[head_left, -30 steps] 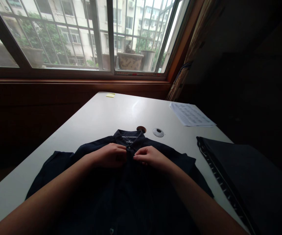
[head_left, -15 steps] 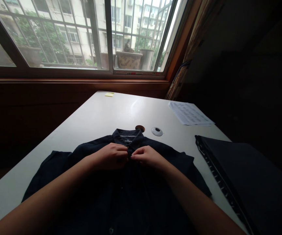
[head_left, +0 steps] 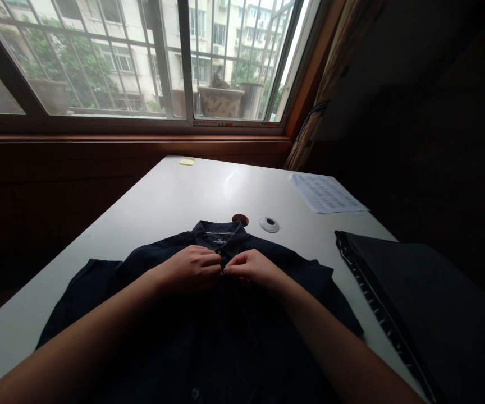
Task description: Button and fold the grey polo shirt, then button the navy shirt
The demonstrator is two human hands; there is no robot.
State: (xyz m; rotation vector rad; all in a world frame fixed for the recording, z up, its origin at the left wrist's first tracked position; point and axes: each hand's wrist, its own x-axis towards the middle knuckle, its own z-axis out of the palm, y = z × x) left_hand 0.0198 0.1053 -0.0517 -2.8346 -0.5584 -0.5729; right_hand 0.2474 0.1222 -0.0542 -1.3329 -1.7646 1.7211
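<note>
A dark navy shirt (head_left: pixel 221 348) lies front up on the white table (head_left: pixel 128 207), its collar (head_left: pixel 236 231) pointing to the window. Just below the collar, my left hand (head_left: pixel 195 269) is closed on the left side of the shirt's front edge. My right hand (head_left: pixel 251 268) pinches the front edge from the other side, thumb and forefinger together. The fingertips of both hands almost meet over the placket. A small pale spot, perhaps a button, shows between them; the fingers hide most of it. Lower down, a button (head_left: pixel 195 393) is visible on the shirt front.
Right of the shirt lies a dark folded cloth-like item (head_left: pixel 419 297) with a white-marked edge. Printed sheets (head_left: pixel 326 193) rest at the far right, a yellow sticky note (head_left: pixel 187 161) at the far edge. Beyond the collar are a cable hole (head_left: pixel 240 220) and a round grommet (head_left: pixel 270 224).
The fingertips have drawn slightly closer together over the shirt's front edge. The shirt front has shifted a little, and the view has moved very slightly.
</note>
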